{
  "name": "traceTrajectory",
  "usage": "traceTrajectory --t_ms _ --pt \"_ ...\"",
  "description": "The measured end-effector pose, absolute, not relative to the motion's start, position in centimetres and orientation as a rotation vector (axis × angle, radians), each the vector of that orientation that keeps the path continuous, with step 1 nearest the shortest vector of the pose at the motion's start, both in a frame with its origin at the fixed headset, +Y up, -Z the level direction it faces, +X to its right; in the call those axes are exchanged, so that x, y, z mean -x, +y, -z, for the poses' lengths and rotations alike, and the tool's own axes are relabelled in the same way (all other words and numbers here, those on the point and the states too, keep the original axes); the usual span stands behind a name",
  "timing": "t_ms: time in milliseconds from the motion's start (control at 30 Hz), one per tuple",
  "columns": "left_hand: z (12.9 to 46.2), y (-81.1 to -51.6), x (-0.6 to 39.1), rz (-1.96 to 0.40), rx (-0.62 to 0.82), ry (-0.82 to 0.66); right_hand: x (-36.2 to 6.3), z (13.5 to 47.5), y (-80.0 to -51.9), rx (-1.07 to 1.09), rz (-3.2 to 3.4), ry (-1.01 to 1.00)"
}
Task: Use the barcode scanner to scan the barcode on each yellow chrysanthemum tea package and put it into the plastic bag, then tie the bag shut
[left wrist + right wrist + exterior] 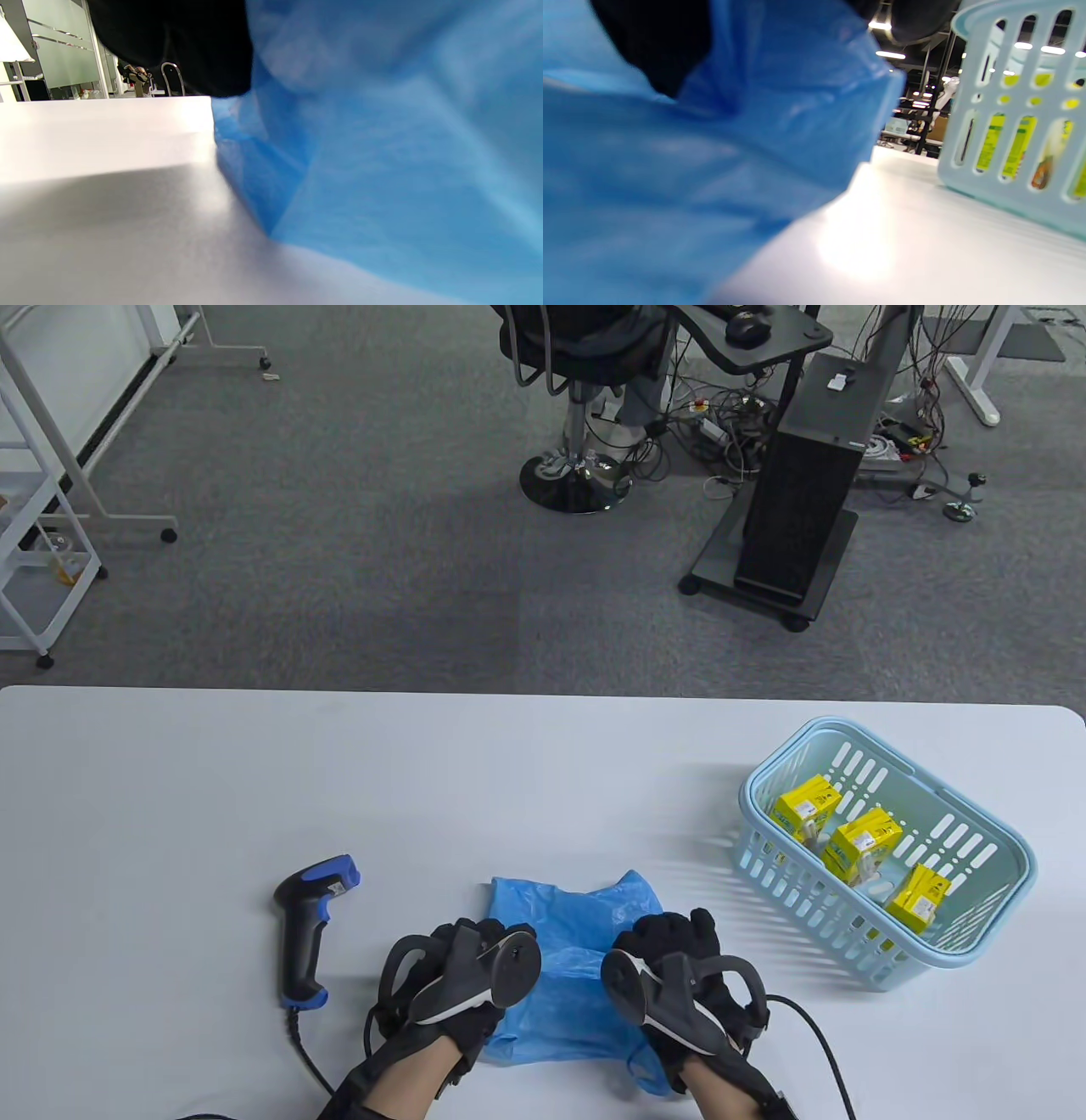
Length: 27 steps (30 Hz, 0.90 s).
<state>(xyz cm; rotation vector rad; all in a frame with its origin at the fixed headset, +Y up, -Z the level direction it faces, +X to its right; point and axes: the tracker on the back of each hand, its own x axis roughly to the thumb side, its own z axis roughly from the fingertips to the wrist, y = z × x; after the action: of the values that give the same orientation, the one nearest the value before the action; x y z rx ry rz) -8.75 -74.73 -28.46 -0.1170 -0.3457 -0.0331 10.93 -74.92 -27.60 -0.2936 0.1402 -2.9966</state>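
While both hands work the blue plastic bag [577, 959] at the counter's [170, 780] near edge, nothing has gone into it: three yellow chrysanthemum tea packages [861, 841] sit in the light-blue basket [976, 950], which stands right of the bag. The barcode scanner [310, 929] lies on its side left of the bag, untouched. Left hand [462, 976] grips the bag's left margin, right hand [679, 976] its right margin; fingers of both are curled into the film, trackers uppermost.

Left wrist view: blurred blue film fills the right side, a dark gloved finger [191, 46] pressing into it at top. Bag rests on the counter.

Right wrist view: film bunched under a gloved finger [657, 46]; basket slats right of the bag show yellow packs behind.

Judgement: step in hand is opening the bag's mouth. To do it well, rub the layers apart and draw the two sides away from each other, leaving the mouth wide and facing the basket side so packs drop in cleanly. Thin film may cling.
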Motion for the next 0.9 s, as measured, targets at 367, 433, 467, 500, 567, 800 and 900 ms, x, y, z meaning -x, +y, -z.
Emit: traceTrajectory --t_ms 367,433,467,500,567,800,900 --pt "28.4 -74.7 8.7 0.019 0.111 -0.359 -11.1 27.6 -74.5 0.295 3.032 0.202" --pt "28.4 -74.9 8.6 0.035 0.118 -0.365 -10.9 27.6 -74.8 0.290 3.000 0.171" --pt "28.4 -74.9 8.5 0.044 0.114 -0.370 -10.9 27.6 -75.0 0.293 2.995 0.159" --pt "28.3 -75.0 8.4 0.043 0.112 -0.373 -10.8 27.6 -75.1 0.291 2.987 0.141" --pt "28.3 -74.9 8.3 0.045 0.107 -0.373 -10.9 27.6 -75.0 0.286 2.976 0.156" --pt "28.1 -75.1 7.9 0.070 0.118 -0.389 -10.7 27.5 -75.2 0.320 2.970 0.081" --pt "28.1 -75.1 7.8 0.089 0.118 -0.393 -10.9 27.6 -74.9 0.316 3.023 0.103"
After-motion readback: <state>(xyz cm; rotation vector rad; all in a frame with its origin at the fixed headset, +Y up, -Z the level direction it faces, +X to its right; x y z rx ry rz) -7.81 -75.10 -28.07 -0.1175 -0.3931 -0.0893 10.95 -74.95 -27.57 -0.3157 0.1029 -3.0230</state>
